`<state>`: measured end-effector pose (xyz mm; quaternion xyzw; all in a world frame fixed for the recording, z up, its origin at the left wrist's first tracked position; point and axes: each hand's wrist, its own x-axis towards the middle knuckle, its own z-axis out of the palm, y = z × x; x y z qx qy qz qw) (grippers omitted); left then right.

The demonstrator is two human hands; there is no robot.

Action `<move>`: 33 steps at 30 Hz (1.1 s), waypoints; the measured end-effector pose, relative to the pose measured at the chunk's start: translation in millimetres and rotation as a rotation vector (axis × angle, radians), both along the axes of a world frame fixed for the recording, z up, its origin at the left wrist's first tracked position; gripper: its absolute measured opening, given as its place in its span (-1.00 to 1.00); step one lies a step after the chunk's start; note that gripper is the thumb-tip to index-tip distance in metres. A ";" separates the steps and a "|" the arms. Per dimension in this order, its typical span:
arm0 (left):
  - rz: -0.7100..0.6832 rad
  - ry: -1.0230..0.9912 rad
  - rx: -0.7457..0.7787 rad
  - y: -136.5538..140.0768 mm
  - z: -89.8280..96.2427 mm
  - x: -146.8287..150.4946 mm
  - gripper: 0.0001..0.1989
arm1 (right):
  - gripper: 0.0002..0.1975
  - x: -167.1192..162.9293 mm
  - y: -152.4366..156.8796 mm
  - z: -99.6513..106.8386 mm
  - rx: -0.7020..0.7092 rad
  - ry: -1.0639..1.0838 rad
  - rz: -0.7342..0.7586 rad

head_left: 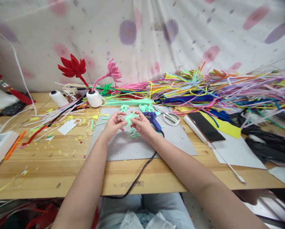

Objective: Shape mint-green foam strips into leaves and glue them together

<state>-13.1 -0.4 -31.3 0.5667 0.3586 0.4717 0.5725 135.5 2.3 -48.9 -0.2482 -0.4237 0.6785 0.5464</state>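
Over the grey cutting mat (123, 149), my left hand (114, 124) and my right hand (142, 126) are close together with fingers bent. Between their fingertips is a small mint-green pipe-cleaner piece (131, 118), made of rounded loops. Both hands pinch it, the left from its side edge; fingers cover part of its shape. Beside my right hand lies a blue glue gun (153, 120), its black cord running to the table's front edge. More mint-green looped pieces (145, 108) sit behind the hands. Scissors (170, 119) with pale handles rest at the mat's right.
Bundles of coloured pipe cleaners (190, 87) line the back. A red flower (73, 67) and a pink flower (112, 71) stand near white thread spools (94, 99). At right lie a phone (206, 126) and white paper (238, 152). Yellow scraps (79, 137) litter the left side.
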 end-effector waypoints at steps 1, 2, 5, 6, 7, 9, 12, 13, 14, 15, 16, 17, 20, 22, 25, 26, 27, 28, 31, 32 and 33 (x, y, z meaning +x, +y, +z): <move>-0.005 0.002 -0.010 -0.4 0.3 0.0 -0.62 | -0.57 -0.2 0.4 -0.5 0.008 -0.011 -0.010; -0.006 0.004 -0.019 -0.6 0.5 -0.3 -0.62 | -0.57 -0.3 0.7 -0.7 0.016 -0.025 -0.021; -0.002 0.017 -0.033 -0.7 0.9 -1.4 -0.60 | -0.58 0.1 0.9 -0.2 0.034 -0.065 -0.039; 0.003 0.020 -0.039 -0.7 1.1 -1.6 -0.61 | -0.58 0.5 0.8 0.1 0.036 -0.072 -0.039; 0.006 0.020 -0.045 -0.8 1.4 -1.8 -0.62 | -0.58 0.9 0.7 0.4 0.035 -0.075 -0.037; 0.017 0.024 -0.060 -1.2 2.1 -1.8 -0.64 | -0.58 2.0 0.7 0.6 0.034 -0.077 -0.029; 0.049 0.039 -0.063 -1.2 2.3 -1.4 -0.64 | -0.58 3.2 1.3 -0.3 0.036 -0.086 -0.021; 0.061 0.039 -0.059 -0.9 2.1 -1.4 -0.64 | -0.58 3.4 1.6 -0.8 0.037 -0.089 -0.021; 0.069 0.036 -0.055 -0.5 1.6 -1.4 -0.63 | -0.58 3.5 2.0 -1.5 0.038 -0.093 -0.020; 0.071 0.032 -0.050 0.0 1.1 -1.4 -0.61 | -0.59 3.5 2.4 -2.1 0.039 -0.095 -0.020; 0.069 0.030 -0.047 0.4 0.5 -1.3 -0.60 | -0.60 3.5 2.8 -2.7 0.039 -0.095 -0.019; 0.066 0.029 -0.045 0.9 -0.1 -1.3 -0.58 | -0.61 3.5 3.1 -3.3 0.039 -0.092 -0.017; 0.058 0.039 -0.046 1.3 -1.0 -0.5 -0.54 | -0.62 3.5 3.6 -4.2 0.043 -0.075 -0.009; 0.055 0.048 -0.051 1.0 -0.8 0.1 -0.54 | -0.62 3.6 3.6 -4.2 0.045 -0.075 -0.005; 0.055 0.054 -0.062 0.4 -0.2 0.4 -0.53 | -0.62 3.6 3.6 -4.1 0.044 -0.084 -0.004; 0.055 0.055 -0.066 0.3 -0.1 0.4 -0.52 | -0.61 3.5 3.8 -4.1 0.042 -0.085 -0.003; 0.053 0.057 -0.071 0.2 0.1 0.3 -0.52 | -0.61 3.4 4.0 -4.2 0.040 -0.084 -0.006; 0.049 0.059 -0.075 0.2 0.2 0.3 -0.51 | -0.60 3.3 4.3 -4.3 0.035 -0.084 -0.010; 0.038 0.064 -0.092 -0.1 1.0 0.6 -0.49 | -0.59 3.1 5.3 -4.8 0.021 -0.085 -0.030; 0.038 0.066 -0.098 -0.4 1.4 0.8 -0.49 | -0.58 3.1 5.4 -5.0 0.019 -0.086 -0.034; 0.041 0.069 -0.105 -0.7 1.8 1.1 -0.49 | -0.58 3.0 5.4 -5.1 0.017 -0.088 -0.034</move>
